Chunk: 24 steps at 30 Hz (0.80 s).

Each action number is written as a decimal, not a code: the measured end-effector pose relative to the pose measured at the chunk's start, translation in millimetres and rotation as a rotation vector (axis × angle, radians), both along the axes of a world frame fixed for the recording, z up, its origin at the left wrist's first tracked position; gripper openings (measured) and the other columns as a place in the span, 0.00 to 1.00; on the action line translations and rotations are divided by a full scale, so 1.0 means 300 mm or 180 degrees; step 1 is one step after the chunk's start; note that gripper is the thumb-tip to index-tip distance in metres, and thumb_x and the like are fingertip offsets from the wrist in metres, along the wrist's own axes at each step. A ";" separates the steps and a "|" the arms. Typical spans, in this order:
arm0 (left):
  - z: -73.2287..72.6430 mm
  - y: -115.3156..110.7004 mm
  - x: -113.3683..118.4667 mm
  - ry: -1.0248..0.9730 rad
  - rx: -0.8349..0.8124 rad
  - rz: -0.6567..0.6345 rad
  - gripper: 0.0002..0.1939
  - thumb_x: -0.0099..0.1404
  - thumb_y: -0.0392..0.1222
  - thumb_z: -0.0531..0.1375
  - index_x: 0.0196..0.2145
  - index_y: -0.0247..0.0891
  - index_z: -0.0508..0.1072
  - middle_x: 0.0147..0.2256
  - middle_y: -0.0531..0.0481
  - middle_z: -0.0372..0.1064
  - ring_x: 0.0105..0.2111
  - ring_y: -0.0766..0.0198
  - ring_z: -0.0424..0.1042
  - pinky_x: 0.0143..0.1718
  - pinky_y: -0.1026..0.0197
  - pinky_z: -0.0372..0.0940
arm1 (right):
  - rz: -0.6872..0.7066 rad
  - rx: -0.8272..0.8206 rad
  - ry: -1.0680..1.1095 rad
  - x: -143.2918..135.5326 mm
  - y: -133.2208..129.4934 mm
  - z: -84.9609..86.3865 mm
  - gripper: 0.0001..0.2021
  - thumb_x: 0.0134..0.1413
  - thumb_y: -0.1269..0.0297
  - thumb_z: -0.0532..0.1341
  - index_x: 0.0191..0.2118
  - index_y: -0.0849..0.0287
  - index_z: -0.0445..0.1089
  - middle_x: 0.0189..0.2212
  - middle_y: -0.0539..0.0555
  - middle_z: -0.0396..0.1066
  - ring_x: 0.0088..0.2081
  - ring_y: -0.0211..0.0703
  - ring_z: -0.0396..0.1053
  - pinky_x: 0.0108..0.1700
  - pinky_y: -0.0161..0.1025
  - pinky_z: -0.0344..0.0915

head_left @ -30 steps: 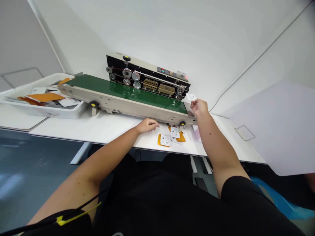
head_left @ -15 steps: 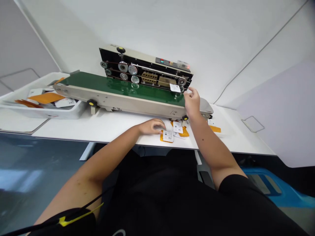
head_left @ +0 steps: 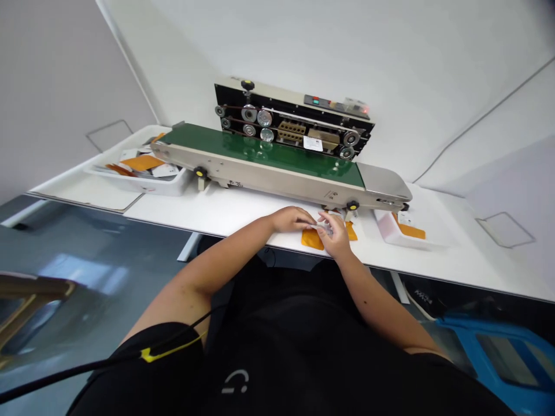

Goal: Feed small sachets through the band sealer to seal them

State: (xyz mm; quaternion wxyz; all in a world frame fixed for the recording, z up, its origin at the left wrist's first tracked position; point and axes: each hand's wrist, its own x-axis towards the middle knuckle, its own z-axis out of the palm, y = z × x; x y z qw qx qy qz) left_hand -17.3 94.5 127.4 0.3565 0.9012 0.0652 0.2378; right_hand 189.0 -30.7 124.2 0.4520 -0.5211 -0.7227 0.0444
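Close to the table's front edge, my left hand point(head_left: 291, 219) and my right hand point(head_left: 336, 236) meet over a small white-faced packet point(head_left: 323, 227). The fingers of both are closed on it, and they hide much of it. Just below lies an orange packet point(head_left: 312, 239) on the white table. Another orange packet point(head_left: 351, 231) shows beyond my right hand, partly covered. Behind the hands stands a band sealer point(head_left: 295, 104) with a green conveyor belt point(head_left: 225, 151). A white printed packet point(head_left: 313, 143) sits upright along its rollers.
On the left, a white bin point(head_left: 150, 184) holds several orange and white packets. A smaller white tray point(head_left: 390, 232) with packets stands at the right, under the conveyor's end. A blue stool point(head_left: 468, 341) is below the table at the right.
My right hand has come down from the sealer's infeed to meet my left hand at the packets. The packet in the sealer has moved left along it. The view has shifted.
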 end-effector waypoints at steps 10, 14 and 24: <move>0.044 -0.014 -0.041 -0.0544 0.0477 0.1088 0.15 0.73 0.49 0.59 0.42 0.37 0.81 0.40 0.42 0.79 0.35 0.62 0.75 0.37 0.60 0.68 | -0.0378 -0.0305 0.0343 0.006 0.023 -0.019 0.13 0.64 0.55 0.59 0.41 0.56 0.78 0.35 0.56 0.76 0.37 0.50 0.71 0.41 0.47 0.69; 0.180 -0.011 -0.266 -0.1635 0.0794 0.2096 0.12 0.72 0.49 0.61 0.40 0.38 0.80 0.40 0.43 0.78 0.37 0.61 0.76 0.39 0.58 0.70 | -0.0496 -0.0358 0.0620 0.011 0.002 -0.017 0.13 0.62 0.54 0.61 0.40 0.57 0.77 0.35 0.55 0.76 0.35 0.48 0.70 0.40 0.45 0.68; 0.675 0.560 -1.059 -0.1772 -0.0214 0.5045 0.03 0.73 0.26 0.58 0.39 0.26 0.72 0.25 0.60 0.70 0.25 0.75 0.61 0.28 0.70 0.59 | -0.0386 -0.0790 0.1098 0.017 -0.024 -0.037 0.13 0.62 0.51 0.64 0.40 0.56 0.78 0.38 0.55 0.78 0.41 0.50 0.75 0.47 0.45 0.71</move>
